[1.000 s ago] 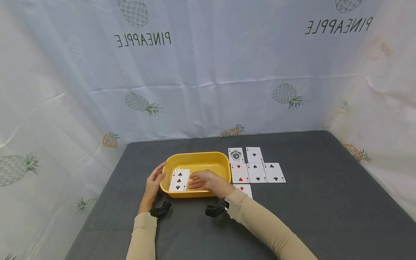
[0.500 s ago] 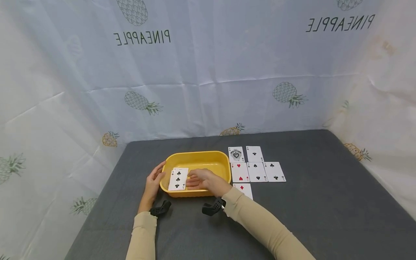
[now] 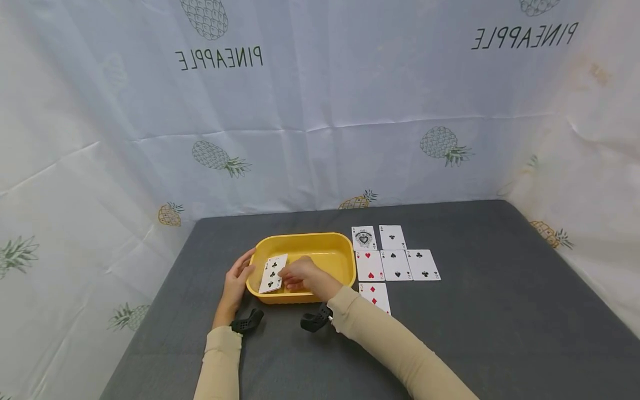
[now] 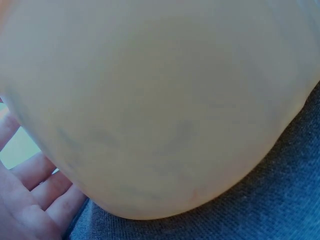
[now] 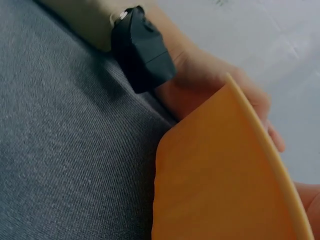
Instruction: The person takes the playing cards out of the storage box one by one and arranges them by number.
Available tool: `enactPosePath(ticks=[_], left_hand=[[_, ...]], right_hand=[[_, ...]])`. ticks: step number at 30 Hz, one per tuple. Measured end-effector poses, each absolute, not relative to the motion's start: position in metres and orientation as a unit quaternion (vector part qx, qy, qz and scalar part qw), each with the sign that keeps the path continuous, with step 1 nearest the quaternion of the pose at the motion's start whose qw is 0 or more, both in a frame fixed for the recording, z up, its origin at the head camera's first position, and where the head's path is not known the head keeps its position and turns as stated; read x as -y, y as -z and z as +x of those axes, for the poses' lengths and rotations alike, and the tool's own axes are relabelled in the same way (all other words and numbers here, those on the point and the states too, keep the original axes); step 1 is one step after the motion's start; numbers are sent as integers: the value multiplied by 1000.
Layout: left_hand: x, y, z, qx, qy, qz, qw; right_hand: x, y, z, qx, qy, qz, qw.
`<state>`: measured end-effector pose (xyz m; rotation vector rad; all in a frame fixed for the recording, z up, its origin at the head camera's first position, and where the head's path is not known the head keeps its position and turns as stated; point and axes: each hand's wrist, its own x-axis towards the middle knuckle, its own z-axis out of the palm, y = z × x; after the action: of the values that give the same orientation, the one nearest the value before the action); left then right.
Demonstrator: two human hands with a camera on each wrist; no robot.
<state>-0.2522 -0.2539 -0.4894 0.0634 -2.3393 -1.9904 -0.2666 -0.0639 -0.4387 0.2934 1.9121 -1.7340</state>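
A yellow tray [image 3: 305, 298] with rounded corners stands on the dark table. My left hand [image 3: 236, 286] holds its left end, the fingers along the outer wall and the thumb at the rim. Inside, at the left, a three of clubs card [image 3: 273, 273] lies on top of other cards, its right side tilted up. My right hand [image 3: 306, 276] reaches in over the front rim and pinches that card at its right edge. In the right wrist view the tray wall hides most of the fingers. The tray's wall [image 4: 155, 120] fills most of the left wrist view.
Right of the tray, cards lie face up in rows: two aces [image 3: 363, 239] at the back, three twos [image 3: 396, 265] below them, and a three of diamonds [image 3: 374, 297] nearest, partly behind the right sleeve. A pineapple-print curtain [image 3: 320, 166] hangs behind the dark table [image 3: 500, 311].
My right hand has moved left to the three of clubs and bent its fingers onto the edge. The card has turned and tilted. More of the three of diamonds shows. The left hand stays put.
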Motion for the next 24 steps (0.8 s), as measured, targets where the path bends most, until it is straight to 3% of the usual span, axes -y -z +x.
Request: enactPosePath(ticks=[7,24], left_hand=[[253,488,-251,764,644,24,35],[253,487,-250,765,642,21,34]], right_hand=[[72,440,-267,-758,602,100,228],[68,438,-267,-745,613,144,219]])
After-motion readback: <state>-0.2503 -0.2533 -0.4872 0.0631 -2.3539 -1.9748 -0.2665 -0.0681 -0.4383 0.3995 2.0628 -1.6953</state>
